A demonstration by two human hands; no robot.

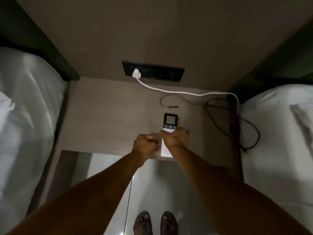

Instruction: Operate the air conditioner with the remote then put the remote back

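A white air conditioner remote (170, 122) with a dark top and a small grey screen lies lengthwise on the nightstand (108, 116) between two beds. My right hand (176, 137) is closed around its middle, thumb across the white body just below the button row. The remote's lower end shows under my wrist at the nightstand's front edge. My left hand (145, 145) is curled into a fist right beside it on the left, holding nothing that I can see. The air conditioner itself is out of view.
A white plug (136, 73) sits in a black wall socket panel (153, 71); its white cable (186, 92) runs right. Dark cables (243, 128) trail over the nightstand's right side. White-sheeted beds (25, 116) (279, 133) flank both sides. My sandalled feet (155, 223) stand on pale floor.
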